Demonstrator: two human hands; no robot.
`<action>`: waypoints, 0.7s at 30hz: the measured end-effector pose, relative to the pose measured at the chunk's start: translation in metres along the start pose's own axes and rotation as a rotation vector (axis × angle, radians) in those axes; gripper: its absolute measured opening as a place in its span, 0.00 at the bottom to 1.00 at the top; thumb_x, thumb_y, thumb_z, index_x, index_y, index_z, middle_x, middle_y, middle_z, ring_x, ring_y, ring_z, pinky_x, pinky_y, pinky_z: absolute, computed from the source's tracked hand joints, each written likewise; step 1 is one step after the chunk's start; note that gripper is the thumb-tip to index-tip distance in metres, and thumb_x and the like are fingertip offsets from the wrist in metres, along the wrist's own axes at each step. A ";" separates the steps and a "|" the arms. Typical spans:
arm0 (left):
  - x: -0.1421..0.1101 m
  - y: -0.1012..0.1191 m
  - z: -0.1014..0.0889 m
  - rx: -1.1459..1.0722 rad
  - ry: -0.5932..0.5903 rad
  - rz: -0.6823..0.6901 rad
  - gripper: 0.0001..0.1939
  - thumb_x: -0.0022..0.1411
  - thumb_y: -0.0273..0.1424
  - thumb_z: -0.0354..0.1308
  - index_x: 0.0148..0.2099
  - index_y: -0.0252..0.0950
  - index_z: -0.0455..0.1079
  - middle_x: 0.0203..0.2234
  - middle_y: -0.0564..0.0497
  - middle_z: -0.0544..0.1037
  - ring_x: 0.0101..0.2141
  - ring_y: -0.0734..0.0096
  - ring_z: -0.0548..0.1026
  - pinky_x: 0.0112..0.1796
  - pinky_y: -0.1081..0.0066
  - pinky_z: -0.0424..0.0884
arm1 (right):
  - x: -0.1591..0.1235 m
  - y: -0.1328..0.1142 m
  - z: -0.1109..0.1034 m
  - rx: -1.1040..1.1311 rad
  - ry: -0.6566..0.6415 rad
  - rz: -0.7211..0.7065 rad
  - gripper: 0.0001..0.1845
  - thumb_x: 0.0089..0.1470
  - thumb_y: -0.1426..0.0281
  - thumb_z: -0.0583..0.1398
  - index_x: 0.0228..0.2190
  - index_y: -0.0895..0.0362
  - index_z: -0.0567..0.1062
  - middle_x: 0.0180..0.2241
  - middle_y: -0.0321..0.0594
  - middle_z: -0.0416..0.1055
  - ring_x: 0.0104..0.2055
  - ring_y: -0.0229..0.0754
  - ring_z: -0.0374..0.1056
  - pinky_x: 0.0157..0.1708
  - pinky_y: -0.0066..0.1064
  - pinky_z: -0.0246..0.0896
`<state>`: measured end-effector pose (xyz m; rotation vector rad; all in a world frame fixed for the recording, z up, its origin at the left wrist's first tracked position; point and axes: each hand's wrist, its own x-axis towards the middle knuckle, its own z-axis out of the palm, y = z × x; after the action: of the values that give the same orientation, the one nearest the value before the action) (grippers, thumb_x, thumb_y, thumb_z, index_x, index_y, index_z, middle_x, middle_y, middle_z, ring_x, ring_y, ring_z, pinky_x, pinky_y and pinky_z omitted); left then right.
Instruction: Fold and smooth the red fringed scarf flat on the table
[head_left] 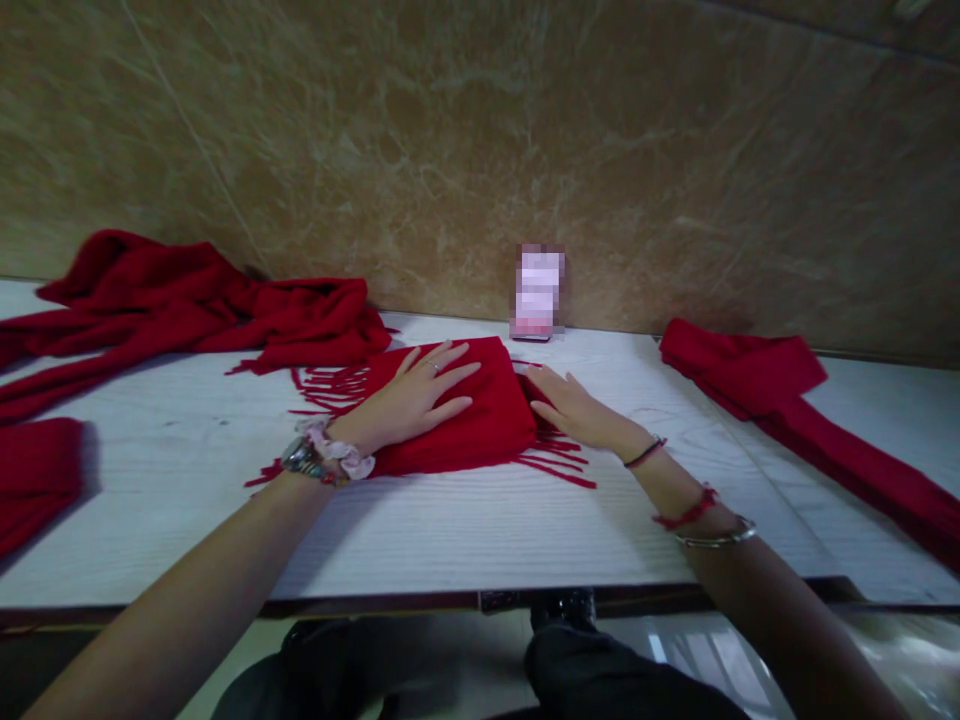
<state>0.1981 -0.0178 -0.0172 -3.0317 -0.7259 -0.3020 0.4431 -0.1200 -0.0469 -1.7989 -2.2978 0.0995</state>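
Note:
A folded red scarf (480, 425) with fringe on both sides lies in the middle of the white table (465, 530). My left hand (412, 398) lies flat on top of it, fingers spread and open. At the scarf's right edge my right hand (574, 408) rests flat with its fingers stretched over the fringe and the fold. Neither hand grips anything.
A crumpled red scarf (195, 300) sprawls at the back left. Another red piece (37, 480) lies at the left edge, and a long red scarf (817, 420) runs along the right. A small blurred object (537, 292) leans against the brown marbled wall.

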 end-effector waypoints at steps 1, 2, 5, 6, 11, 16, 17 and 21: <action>-0.001 0.005 -0.001 -0.025 -0.033 0.015 0.25 0.64 0.44 0.38 0.61 0.45 0.50 0.62 0.50 0.44 0.60 0.58 0.41 0.56 0.51 0.43 | 0.002 -0.003 0.002 -0.030 -0.007 -0.018 0.29 0.59 0.61 0.41 0.60 0.54 0.44 0.61 0.45 0.45 0.62 0.46 0.41 0.55 0.53 0.43; -0.001 0.010 -0.001 -0.043 -0.070 0.028 0.25 0.64 0.45 0.39 0.61 0.47 0.49 0.62 0.51 0.43 0.60 0.56 0.40 0.55 0.50 0.43 | 0.003 -0.005 0.004 -0.064 -0.011 -0.029 0.28 0.59 0.63 0.40 0.59 0.56 0.45 0.61 0.46 0.45 0.62 0.47 0.42 0.54 0.53 0.44; -0.003 0.023 0.001 -0.046 -0.153 0.080 0.31 0.59 0.50 0.45 0.62 0.49 0.47 0.63 0.50 0.40 0.60 0.50 0.36 0.54 0.46 0.42 | 0.006 -0.005 0.009 -0.155 -0.020 -0.036 0.27 0.59 0.65 0.40 0.58 0.60 0.49 0.61 0.51 0.46 0.61 0.49 0.43 0.54 0.53 0.45; -0.003 0.026 0.002 -0.039 -0.170 0.110 0.34 0.57 0.51 0.47 0.63 0.49 0.44 0.63 0.49 0.39 0.60 0.49 0.36 0.54 0.46 0.41 | 0.007 -0.004 0.011 -0.173 -0.025 -0.041 0.27 0.59 0.65 0.40 0.58 0.61 0.50 0.60 0.51 0.46 0.61 0.49 0.43 0.53 0.53 0.46; -0.002 0.038 0.003 0.004 -0.231 0.144 0.33 0.59 0.44 0.49 0.63 0.49 0.40 0.62 0.48 0.41 0.60 0.48 0.39 0.53 0.44 0.42 | 0.008 0.001 0.013 -0.205 -0.033 -0.055 0.28 0.59 0.65 0.40 0.58 0.64 0.51 0.60 0.52 0.46 0.61 0.51 0.44 0.53 0.54 0.47; -0.005 0.038 0.004 0.038 -0.273 0.106 0.30 0.62 0.31 0.47 0.63 0.50 0.41 0.62 0.50 0.43 0.60 0.53 0.40 0.53 0.47 0.47 | 0.007 0.000 0.013 -0.213 -0.012 -0.038 0.27 0.59 0.65 0.39 0.58 0.62 0.52 0.60 0.50 0.46 0.61 0.50 0.44 0.53 0.52 0.47; -0.007 0.037 0.005 0.060 -0.274 0.100 0.32 0.61 0.27 0.46 0.63 0.50 0.39 0.62 0.50 0.42 0.60 0.54 0.40 0.54 0.47 0.47 | 0.007 0.000 0.013 -0.215 -0.011 -0.037 0.27 0.59 0.65 0.39 0.58 0.62 0.52 0.60 0.50 0.46 0.61 0.50 0.44 0.53 0.52 0.47; -0.019 0.031 0.008 0.141 -0.216 0.114 0.38 0.57 0.15 0.40 0.64 0.50 0.34 0.62 0.50 0.40 0.60 0.57 0.39 0.54 0.53 0.51 | 0.006 -0.001 0.013 -0.222 -0.003 -0.033 0.28 0.59 0.63 0.38 0.57 0.62 0.53 0.60 0.51 0.47 0.61 0.49 0.45 0.53 0.52 0.47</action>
<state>0.1968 -0.0539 -0.0272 -2.9834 -0.5529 0.0764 0.4385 -0.1137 -0.0587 -1.8609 -2.4219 -0.1655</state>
